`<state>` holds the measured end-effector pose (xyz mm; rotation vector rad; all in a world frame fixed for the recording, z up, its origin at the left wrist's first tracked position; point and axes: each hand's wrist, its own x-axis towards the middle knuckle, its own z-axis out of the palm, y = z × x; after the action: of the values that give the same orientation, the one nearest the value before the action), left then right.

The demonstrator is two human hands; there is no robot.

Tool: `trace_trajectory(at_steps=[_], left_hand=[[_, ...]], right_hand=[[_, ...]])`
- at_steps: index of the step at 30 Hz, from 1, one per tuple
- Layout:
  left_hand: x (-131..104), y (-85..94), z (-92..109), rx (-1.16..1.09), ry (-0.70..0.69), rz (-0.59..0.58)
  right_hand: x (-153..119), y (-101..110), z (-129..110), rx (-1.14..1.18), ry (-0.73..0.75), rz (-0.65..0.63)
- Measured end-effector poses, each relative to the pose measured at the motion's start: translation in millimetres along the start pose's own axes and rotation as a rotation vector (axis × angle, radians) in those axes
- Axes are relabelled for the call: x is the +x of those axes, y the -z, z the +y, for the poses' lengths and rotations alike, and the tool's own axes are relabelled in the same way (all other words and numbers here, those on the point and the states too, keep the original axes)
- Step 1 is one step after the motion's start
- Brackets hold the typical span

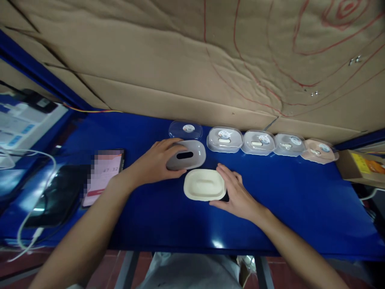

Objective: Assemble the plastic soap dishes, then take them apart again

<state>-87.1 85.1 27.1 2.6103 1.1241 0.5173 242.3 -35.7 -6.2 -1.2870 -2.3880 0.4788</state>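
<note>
My left hand (164, 160) grips the left end of a grey oval soap dish (197, 154) with a dark slot in its middle. Just in front of it, a cream oval tray (203, 185) with a raised ridge lies level, its right end held between the thumb and fingers of my right hand (236, 192). Behind the grey dish is a clear plastic lid (180, 130) with a round white label. The two oval pieces are close together, and I cannot tell whether their edges touch.
Several lidded, labelled soap boxes (225, 140) stand in a row along the cardboard wall (150, 72). On the left of the blue table (300, 208) lie a phone (104, 176), a dark tablet-like device (57, 196) and a white cable (22, 230). A cardboard box (349, 164) sits far right.
</note>
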Motion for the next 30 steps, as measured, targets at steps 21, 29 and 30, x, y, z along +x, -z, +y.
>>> trace_trajectory(at_steps=[21, 29, 30], left_hand=[[0, -3.8, -10, 0.058, -0.004, -0.083], [-4, 5.3, 54, -0.127, -0.181, -0.137], [-5, 1.5, 62, -0.111, -0.193, -0.174]], right_hand=[[4, 10, -5, -0.021, 0.038, -0.087], [11, 7, -7, -0.023, 0.067, -0.083], [11, 6, -7, -0.018, 0.079, -0.089]])
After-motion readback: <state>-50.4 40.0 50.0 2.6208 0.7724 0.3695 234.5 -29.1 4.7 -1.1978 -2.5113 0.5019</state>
